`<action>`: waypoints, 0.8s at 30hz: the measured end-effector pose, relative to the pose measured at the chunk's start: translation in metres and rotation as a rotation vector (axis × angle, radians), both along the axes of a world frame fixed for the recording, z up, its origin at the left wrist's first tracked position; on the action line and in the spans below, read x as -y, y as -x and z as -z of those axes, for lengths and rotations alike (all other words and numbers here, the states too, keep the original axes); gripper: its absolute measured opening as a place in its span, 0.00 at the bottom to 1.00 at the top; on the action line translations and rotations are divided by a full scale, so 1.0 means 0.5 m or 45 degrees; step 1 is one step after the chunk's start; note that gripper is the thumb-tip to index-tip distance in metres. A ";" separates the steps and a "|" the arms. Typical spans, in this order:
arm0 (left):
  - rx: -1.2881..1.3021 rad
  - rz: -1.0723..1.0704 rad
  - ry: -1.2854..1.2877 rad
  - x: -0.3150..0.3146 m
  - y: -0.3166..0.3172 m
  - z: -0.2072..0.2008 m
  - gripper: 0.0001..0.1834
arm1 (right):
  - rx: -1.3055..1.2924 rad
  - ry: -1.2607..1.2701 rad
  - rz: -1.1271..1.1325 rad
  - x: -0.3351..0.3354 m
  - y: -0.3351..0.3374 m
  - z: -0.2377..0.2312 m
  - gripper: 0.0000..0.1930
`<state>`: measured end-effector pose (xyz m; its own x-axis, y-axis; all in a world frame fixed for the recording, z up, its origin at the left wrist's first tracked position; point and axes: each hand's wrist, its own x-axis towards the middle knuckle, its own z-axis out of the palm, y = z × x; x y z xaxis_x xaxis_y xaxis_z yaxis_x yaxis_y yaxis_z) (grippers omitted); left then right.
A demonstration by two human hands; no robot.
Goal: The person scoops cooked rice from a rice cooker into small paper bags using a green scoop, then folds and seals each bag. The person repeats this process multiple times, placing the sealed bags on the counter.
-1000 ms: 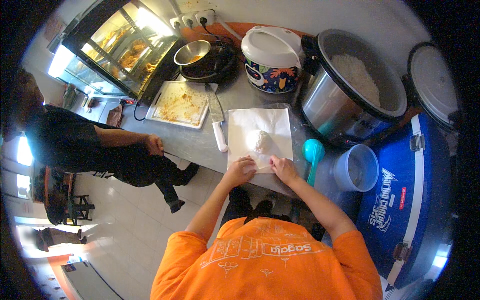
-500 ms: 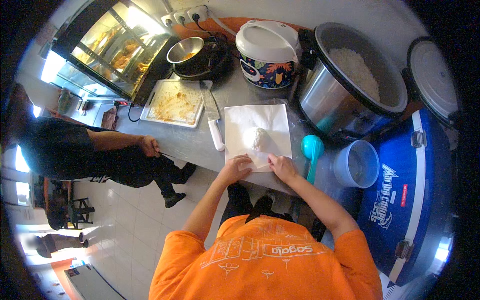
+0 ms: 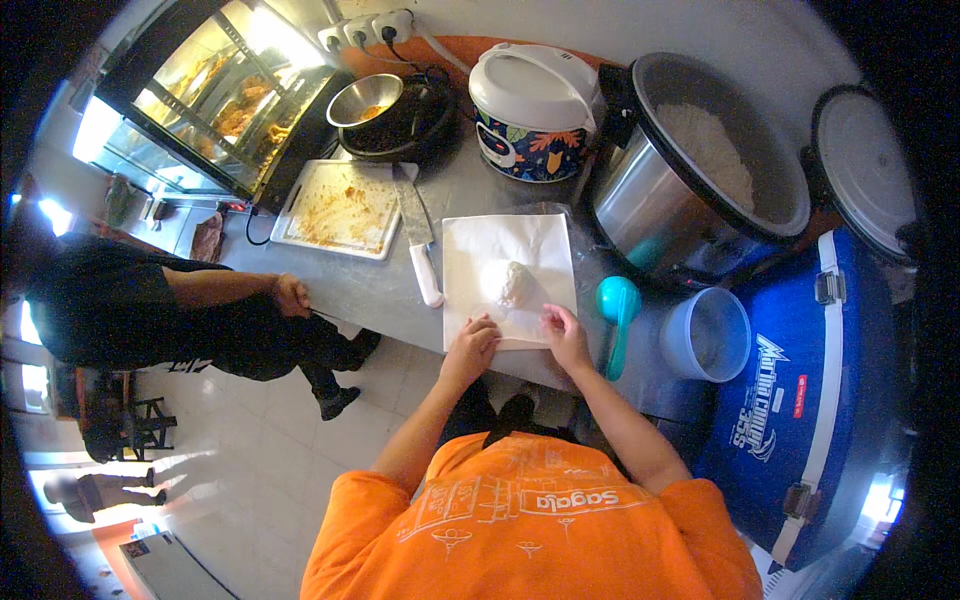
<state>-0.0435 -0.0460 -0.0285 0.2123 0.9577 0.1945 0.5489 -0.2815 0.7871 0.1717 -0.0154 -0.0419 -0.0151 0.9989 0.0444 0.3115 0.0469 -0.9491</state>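
Note:
A square of white wrapping paper point(image 3: 475, 240) lies on the metal counter in front of me, bearing a small mound of white rice point(image 3: 512, 283). My left hand point(image 3: 474, 343) is closed at the paper's near left edge, its fingers bent together on the sheet. At the near right corner is my right hand point(image 3: 566, 332), its thumb and fingers apart, just short of the rice. Right of the paper rests a teal rice scoop point(image 3: 619, 310), handle toward me. A white-handled knife point(image 3: 424, 268) lies left of the paper, its blade tip on a stained white cutting board point(image 3: 300, 230).
Behind the paper stand a patterned rice cooker point(image 3: 535, 120) and a large open steel rice pot point(image 3: 650, 200). A clear plastic tub point(image 3: 690, 340) and blue cooler point(image 3: 790, 380) are at right. A steel bowl point(image 3: 350, 105) and lit food case point(image 3: 230, 110) stand far left; another person point(image 3: 130, 300) is at left.
My right hand has loosened, its fingers spreading, and shifted slightly right. The left hand stays at the paper's near edge. The whole view has tilted slightly.

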 end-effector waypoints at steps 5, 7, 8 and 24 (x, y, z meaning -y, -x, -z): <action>0.018 -0.040 0.011 0.000 -0.004 -0.012 0.06 | 0.418 -0.165 0.187 -0.069 0.044 0.072 0.22; 0.006 -0.026 -0.003 -0.001 -0.002 -0.014 0.07 | 0.802 -0.198 0.126 -0.080 0.052 0.073 0.21; 0.029 -0.026 0.033 -0.002 0.000 -0.014 0.07 | 0.797 -0.196 0.189 -0.081 0.049 0.066 0.17; 0.162 -0.046 0.089 -0.003 0.004 -0.012 0.04 | -0.731 1.048 0.589 0.078 -0.101 -0.104 0.09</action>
